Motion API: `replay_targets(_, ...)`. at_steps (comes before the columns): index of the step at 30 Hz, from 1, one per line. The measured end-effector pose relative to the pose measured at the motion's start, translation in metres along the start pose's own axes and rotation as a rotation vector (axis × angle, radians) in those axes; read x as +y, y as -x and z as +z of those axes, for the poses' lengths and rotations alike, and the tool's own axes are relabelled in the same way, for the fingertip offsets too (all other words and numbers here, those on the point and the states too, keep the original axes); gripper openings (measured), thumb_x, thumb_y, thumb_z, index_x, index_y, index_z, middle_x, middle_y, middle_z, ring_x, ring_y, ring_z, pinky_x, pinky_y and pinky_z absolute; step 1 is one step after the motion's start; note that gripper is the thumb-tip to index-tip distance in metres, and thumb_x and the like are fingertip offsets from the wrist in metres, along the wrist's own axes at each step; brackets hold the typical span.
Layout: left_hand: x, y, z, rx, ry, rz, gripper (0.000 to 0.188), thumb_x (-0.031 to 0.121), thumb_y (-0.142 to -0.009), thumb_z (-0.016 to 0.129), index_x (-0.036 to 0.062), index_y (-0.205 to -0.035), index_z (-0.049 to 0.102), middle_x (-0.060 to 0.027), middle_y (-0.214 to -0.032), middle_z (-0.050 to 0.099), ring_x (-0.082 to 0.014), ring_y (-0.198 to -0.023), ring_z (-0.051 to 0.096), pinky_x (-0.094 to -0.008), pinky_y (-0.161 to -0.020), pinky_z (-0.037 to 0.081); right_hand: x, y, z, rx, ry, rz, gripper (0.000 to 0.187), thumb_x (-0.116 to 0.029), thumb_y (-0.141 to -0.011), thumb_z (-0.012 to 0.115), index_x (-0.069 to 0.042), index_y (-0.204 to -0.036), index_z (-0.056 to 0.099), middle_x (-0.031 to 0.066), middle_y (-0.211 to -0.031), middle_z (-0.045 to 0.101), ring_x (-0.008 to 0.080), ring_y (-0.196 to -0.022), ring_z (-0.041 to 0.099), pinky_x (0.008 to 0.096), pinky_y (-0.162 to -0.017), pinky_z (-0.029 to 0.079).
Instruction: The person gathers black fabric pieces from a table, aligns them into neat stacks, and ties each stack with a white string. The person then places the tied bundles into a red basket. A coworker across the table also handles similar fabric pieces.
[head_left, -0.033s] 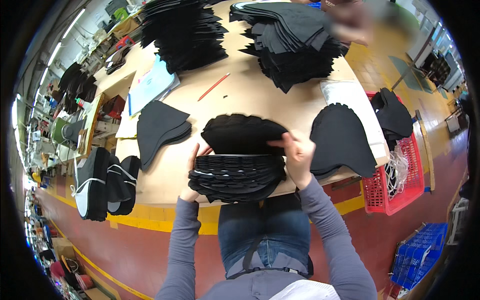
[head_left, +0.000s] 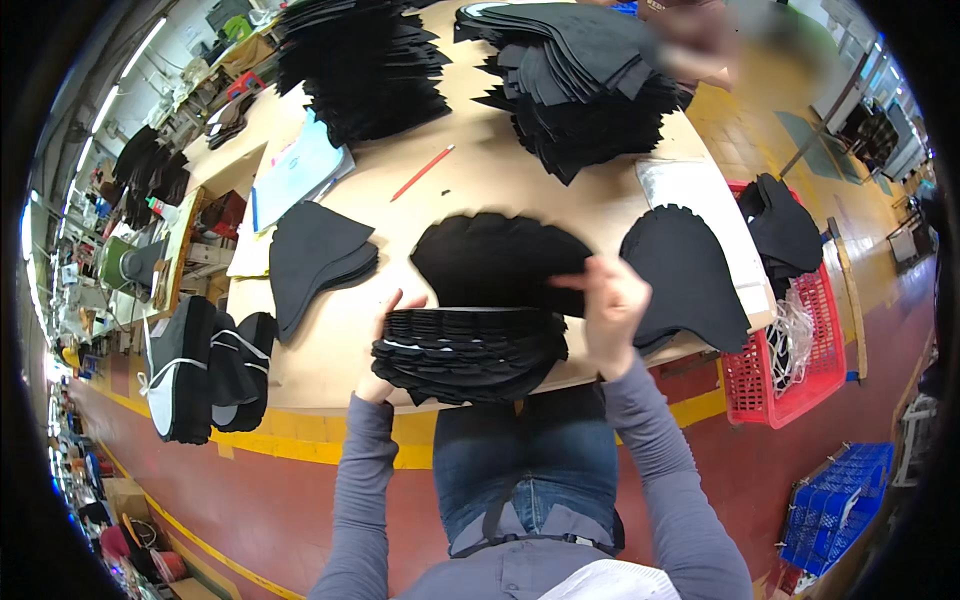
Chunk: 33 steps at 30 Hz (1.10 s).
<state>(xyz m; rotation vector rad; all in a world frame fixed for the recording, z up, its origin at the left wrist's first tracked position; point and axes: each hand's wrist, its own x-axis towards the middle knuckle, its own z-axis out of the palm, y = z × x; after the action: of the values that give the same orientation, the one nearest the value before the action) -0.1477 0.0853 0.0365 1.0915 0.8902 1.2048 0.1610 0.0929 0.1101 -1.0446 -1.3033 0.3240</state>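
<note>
Clearly, our right hand (head_left: pixel 615 300) pinches a raised black piece (head_left: pixel 500 260); our left hand (head_left: pixel 380 345) touches the left end of a black stack (head_left: pixel 470 360), whether clamped we cannot tell, at the near edge of the surface (head_left: pixel 312 366).

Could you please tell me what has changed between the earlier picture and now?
The right hand has moved slightly rightward, its fingers at the right end of the raised black panel, whose top edge has moved up and rightward. No new grip or release shows. The left hand stays at the left side of the black stack.
</note>
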Motion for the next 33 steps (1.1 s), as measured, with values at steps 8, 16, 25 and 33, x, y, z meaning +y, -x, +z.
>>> replay_targets(8, 0.001, 0.001, 0.002, 0.064, -0.335, 0.137, 0.077, 0.007, -0.069, 0.083, 0.0029, -0.136, 0.048, -0.0094, -0.118, 0.061, -0.0147, -0.106, 0.059, -0.0304, -0.095, 0.047, 0.029, -0.062, -0.189, -0.011, 1.057, -0.004, 0.031, -0.035, -0.092, 0.066, -0.009, -0.107, 0.073, 0.0215, -0.117, 0.062, 0.0328, -0.115, 0.054, 0.0434, -0.101, 0.038)
replay_targets(16, -0.010, 0.010, 0.008, 0.028, -0.170, 0.336, 0.130, 0.016, -0.051, 0.093, 0.0019, -0.154, 0.015, -0.0162, -0.131, 0.054, -0.0261, -0.121, 0.054, -0.0361, -0.108, 0.039, 0.025, 0.035, -0.027, -0.711, 0.112, 0.141, 0.147, -0.030, -0.050, 0.095, -0.004, -0.155, -0.005, 0.0215, -0.161, 0.004, 0.0325, -0.151, 0.003, 0.0432, -0.121, 0.006)
replay_targets(25, 0.018, 0.011, 0.007, -0.065, -0.468, 0.360, 0.099, 0.022, -0.067, 0.084, -0.0032, -0.148, 0.032, -0.0176, -0.126, 0.057, -0.0270, -0.124, 0.053, -0.0418, -0.108, 0.038, 0.044, 0.067, 0.030, -0.437, -0.057, 0.045, 0.084, -0.014, -0.060, 0.089, -0.005, -0.131, 0.045, 0.0149, -0.118, 0.058, 0.0274, -0.108, 0.059, 0.0366, -0.094, 0.047)
replay_targets(33, 0.046, 0.001, 0.038, -0.016, -0.404, 0.498, 0.067, 0.015, -0.069, 0.085, -0.0003, -0.125, 0.051, -0.0186, -0.118, 0.061, -0.0213, -0.106, 0.062, -0.0364, -0.092, 0.050, 0.029, 0.036, 0.010, -0.386, -0.242, -0.095, 0.083, -0.032, -0.057, 0.093, 0.000, -0.120, 0.051, 0.0110, -0.098, 0.066, 0.0211, -0.089, 0.067, 0.0319, -0.082, 0.053)
